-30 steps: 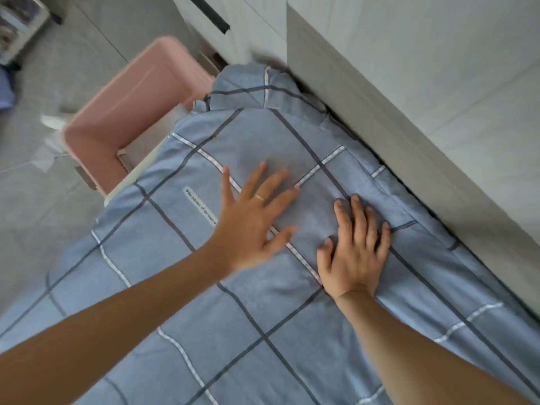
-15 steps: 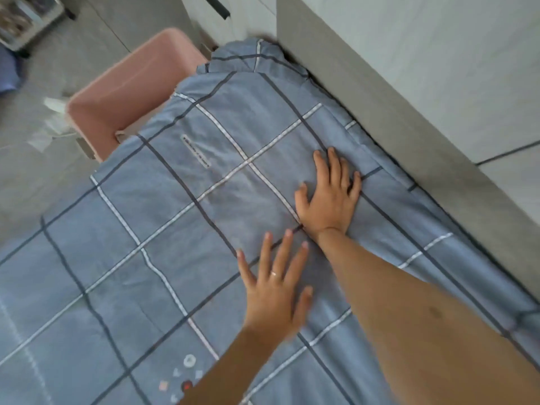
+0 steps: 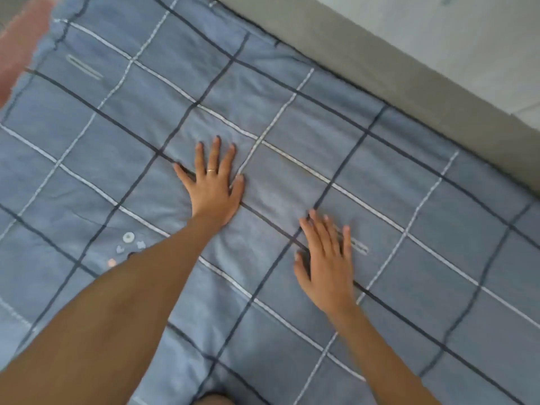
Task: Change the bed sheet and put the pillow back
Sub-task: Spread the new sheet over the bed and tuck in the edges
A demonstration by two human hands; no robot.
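Hands flat on checked sheet

Sheet's where I'm looking, head cam only. The bed sheet [image 3: 292,83] is blue-grey w/ dark and white grid lines and is spread over the bed, filling nearly the whole view. It runs up to a grey edge strip [image 3: 409,83] at upper right, w/ a pale wall [image 3: 467,30] beyond that. Fabric has soft creases around the middle and lies smoother toward the left.

My left hand [image 3: 214,188] lies palm-down on the sheet near centre. Its fingers [image 3: 214,153] are straight and spread apart, thumb out to the side, gripping nothing. There's a ring [image 3: 211,171] on one finger.

My right hand [image 3: 324,258] is palm-down too, lower and to the right, apart from the left. Its fingers [image 3: 321,229] are straight and closer together, thumb held off to the side, pinching nothing. It's a bit blurred, so I can't tell how hard it presses. It sits just beside a small pale label mark [image 3: 359,247] on the cloth.

Other bits: a similar label mark [image 3: 83,67] at upper left, a small printed motif [image 3: 125,244] by my left forearm, and a pink object [image 3: 17,48] past the sheet's top-left corner, too blurred to ID.
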